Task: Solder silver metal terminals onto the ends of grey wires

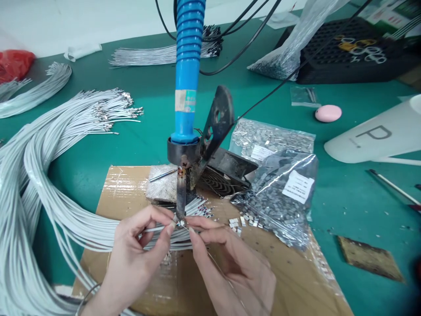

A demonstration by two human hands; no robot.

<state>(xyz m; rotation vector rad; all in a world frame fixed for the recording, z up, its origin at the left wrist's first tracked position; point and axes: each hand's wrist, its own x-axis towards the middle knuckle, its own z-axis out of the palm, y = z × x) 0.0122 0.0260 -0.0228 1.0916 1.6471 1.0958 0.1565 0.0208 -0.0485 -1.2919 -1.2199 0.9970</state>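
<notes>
A soldering iron (186,79) with a blue handle is held tip-down in a black metal stand (217,114). Just beneath its tip, my left hand (138,254) pinches a white cable (153,229) between thumb and fingers. From the right, my right hand (230,263) is closed on a thin strand of solder wire (215,263), its end close to the tip. A tiny whitish piece (180,223) shows between my fingertips; how it is attached I cannot tell. More white cables (88,228) run behind and below my left hand.
Cardboard (266,272) covers the green table (355,202) under my hands. Small metal pieces (237,224) lie beside a clear bag (276,197). A black fan (226,171) stands behind the iron. Right are a brown pad (370,258) and a white lamp-like object (375,131).
</notes>
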